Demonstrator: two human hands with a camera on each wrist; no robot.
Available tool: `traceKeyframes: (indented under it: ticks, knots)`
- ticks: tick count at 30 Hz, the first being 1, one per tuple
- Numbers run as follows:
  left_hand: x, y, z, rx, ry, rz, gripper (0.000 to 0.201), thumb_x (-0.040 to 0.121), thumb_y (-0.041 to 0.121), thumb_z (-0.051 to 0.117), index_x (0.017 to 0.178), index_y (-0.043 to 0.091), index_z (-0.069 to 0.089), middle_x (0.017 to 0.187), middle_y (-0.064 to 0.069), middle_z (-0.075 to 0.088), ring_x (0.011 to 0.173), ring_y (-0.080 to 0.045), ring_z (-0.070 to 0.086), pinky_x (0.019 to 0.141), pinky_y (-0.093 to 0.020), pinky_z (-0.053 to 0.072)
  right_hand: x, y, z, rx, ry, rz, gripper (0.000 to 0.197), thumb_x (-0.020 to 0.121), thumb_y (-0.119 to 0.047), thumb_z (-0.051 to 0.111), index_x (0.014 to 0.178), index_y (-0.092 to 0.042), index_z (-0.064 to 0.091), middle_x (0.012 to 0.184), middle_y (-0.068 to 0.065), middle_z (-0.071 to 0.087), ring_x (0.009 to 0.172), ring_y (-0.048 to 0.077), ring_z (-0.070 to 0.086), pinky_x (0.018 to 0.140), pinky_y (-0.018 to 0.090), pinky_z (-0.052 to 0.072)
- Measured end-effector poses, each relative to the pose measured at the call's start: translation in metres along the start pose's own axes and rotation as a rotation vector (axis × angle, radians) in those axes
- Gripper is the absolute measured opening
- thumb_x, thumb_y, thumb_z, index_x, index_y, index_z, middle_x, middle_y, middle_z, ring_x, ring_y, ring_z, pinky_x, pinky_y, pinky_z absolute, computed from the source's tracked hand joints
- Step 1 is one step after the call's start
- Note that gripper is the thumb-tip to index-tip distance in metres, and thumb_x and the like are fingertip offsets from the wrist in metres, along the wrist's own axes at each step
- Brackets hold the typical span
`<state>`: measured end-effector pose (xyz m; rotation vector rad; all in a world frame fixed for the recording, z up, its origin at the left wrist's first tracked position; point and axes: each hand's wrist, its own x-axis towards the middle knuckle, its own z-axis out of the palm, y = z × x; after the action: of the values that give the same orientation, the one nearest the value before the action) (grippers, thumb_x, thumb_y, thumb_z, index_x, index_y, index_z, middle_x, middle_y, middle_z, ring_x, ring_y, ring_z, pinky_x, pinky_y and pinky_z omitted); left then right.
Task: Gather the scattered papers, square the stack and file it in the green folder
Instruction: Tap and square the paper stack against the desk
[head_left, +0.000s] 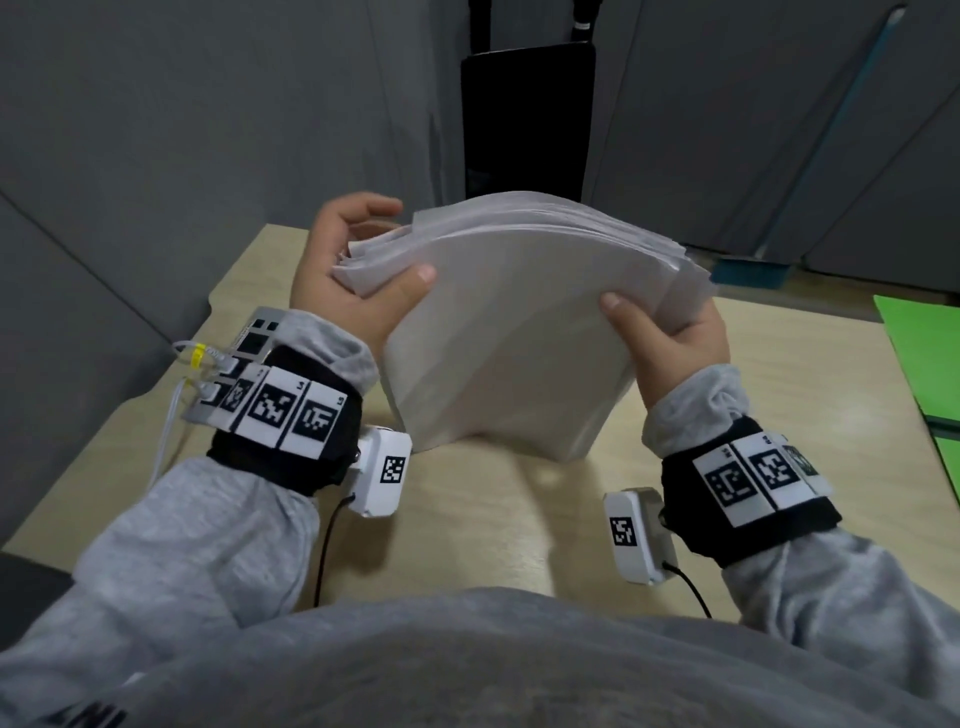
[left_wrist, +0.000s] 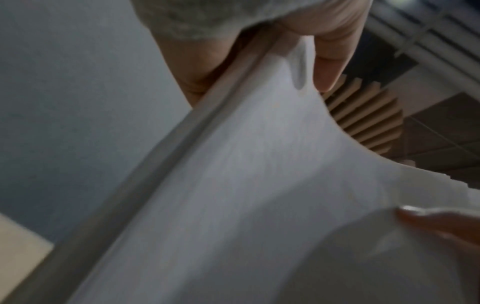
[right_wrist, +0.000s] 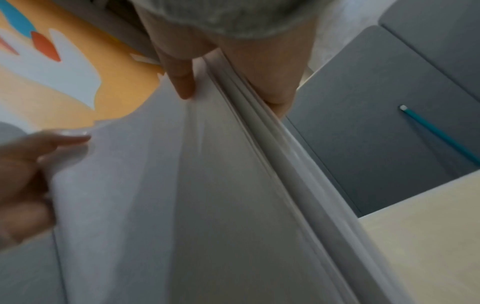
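Head view: the stack of papers (head_left: 509, 332) is held upright on its lower edge over the light wooden table (head_left: 779, 395), top edges fanned and uneven. The left hand (head_left: 353, 275) grips the upper left corner, thumb on the near face and fingers curled behind. The right hand (head_left: 670, 327) grips the right edge, thumb on the near face, fingers hidden behind the sheets. Whether the bottom edge touches the table cannot be told. The green folder (head_left: 930, 364) lies on the table's right side, well apart from the stack.

Left wrist view: blurred. The left hand (left_wrist: 298, 41) pinches the stack of papers (left_wrist: 233, 195) at its edge, the thumb flat on the near face. The right hand's thumb tip (left_wrist: 441, 222) presses the sheet at lower right.

Right wrist view: blurred. The right hand (right_wrist: 233, 67) clamps the stack of papers (right_wrist: 207, 195), thumb on one face, fingers on the other. The left hand (right_wrist: 28, 174) holds the far corner
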<state>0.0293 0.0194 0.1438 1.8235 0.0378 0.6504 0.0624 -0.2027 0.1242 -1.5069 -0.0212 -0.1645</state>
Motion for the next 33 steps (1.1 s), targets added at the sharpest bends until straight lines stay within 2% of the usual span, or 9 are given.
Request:
traceKeyframes:
  ticks: [5,9,12,18,22,25,28,30,33]
  knots:
    - [0.015,0.016,0.002,0.022,0.027,0.022,0.02,0.078,0.021,0.069,0.093,0.032,0.063,0.084,0.01,0.062,0.076,0.0,0.059,0.069,-0.013,0.047,0.002,0.008,0.002,-0.132,-0.018,0.059,0.016,0.081,-0.019,0.07,0.077,-0.031,0.061,0.074,-0.017,0.064,0.059,-0.015,0.06,0.058,0.003,0.048]
    - [0.031,0.022,0.002,0.101,-0.011,0.006,0.01,0.078,0.025,0.069,0.083,0.033,0.067,0.076,0.008,0.065,0.068,-0.002,0.058,0.065,-0.014,0.047,0.001,0.008,0.001,-0.156,-0.019,0.058,0.017,0.08,-0.022,0.071,0.076,-0.034,0.06,0.077,-0.017,0.064,0.067,-0.009,0.061,0.06,0.004,0.049]
    - [0.035,0.018,0.004,0.182,-0.005,-0.002,0.008,0.081,0.025,0.064,0.077,0.032,0.066,0.076,0.006,0.067,0.069,-0.004,0.061,0.062,-0.016,0.048,0.001,0.008,0.001,-0.145,-0.018,0.058,0.017,0.081,-0.021,0.07,0.077,-0.033,0.06,0.076,-0.017,0.064,0.061,-0.014,0.06,0.059,0.004,0.049]
    - [0.028,0.012,0.005,0.114,0.185,0.091,0.017,0.084,0.019,0.054,0.079,0.036,0.055,0.094,-0.001,0.066,0.083,-0.019,0.061,0.07,-0.025,0.049,0.003,0.007,0.003,-0.116,0.003,0.063,0.01,0.085,-0.022,0.065,0.087,-0.032,0.064,0.077,-0.017,0.066,0.063,-0.014,0.062,0.061,0.007,0.051]
    - [0.019,0.004,0.005,-0.085,0.357,0.033,0.022,0.084,0.009,0.042,0.074,0.027,0.049,0.093,0.003,0.065,0.08,-0.012,0.057,0.069,-0.024,0.045,0.005,0.006,0.006,-0.111,0.018,0.067,0.011,0.088,-0.023,0.062,0.084,-0.034,0.062,0.081,-0.016,0.065,0.063,-0.013,0.061,0.059,0.008,0.05]
    - [0.008,-0.007,0.01,-0.212,0.451,-0.031,0.023,0.079,0.007,0.041,0.066,0.025,0.042,0.078,0.001,0.057,0.068,-0.013,0.048,0.061,-0.025,0.037,0.007,0.006,0.006,-0.112,0.034,0.073,0.006,0.089,-0.024,0.061,0.092,-0.029,0.063,0.082,-0.015,0.065,0.07,-0.006,0.062,0.061,0.01,0.05]
    - [-0.001,-0.009,0.011,-0.285,0.334,-0.083,0.011,0.078,0.03,0.051,0.079,0.026,0.042,0.078,0.007,0.046,0.066,-0.002,0.046,0.063,-0.021,0.037,0.008,0.006,0.007,-0.124,0.04,0.077,0.008,0.089,-0.024,0.06,0.096,-0.026,0.063,0.081,-0.014,0.065,0.073,-0.001,0.061,0.06,0.01,0.049]
    - [-0.002,-0.014,0.008,-0.218,0.186,0.009,0.057,0.073,0.064,0.056,0.109,0.024,0.037,0.094,0.008,0.051,0.082,0.005,0.055,0.078,-0.019,0.045,0.008,0.006,0.007,-0.133,0.037,0.089,0.004,0.088,-0.024,0.062,0.088,-0.028,0.062,0.08,-0.013,0.065,0.075,0.002,0.062,0.065,0.017,0.051]
    - [-0.002,-0.018,0.007,-0.223,-0.052,0.061,0.108,0.061,0.081,0.053,0.138,0.017,0.01,0.119,-0.019,0.057,0.11,-0.025,0.061,0.094,-0.043,0.049,0.008,0.009,0.008,-0.165,0.024,0.109,0.01,0.087,-0.026,0.063,0.079,-0.032,0.059,0.079,-0.014,0.064,0.075,0.003,0.062,0.069,0.022,0.05]
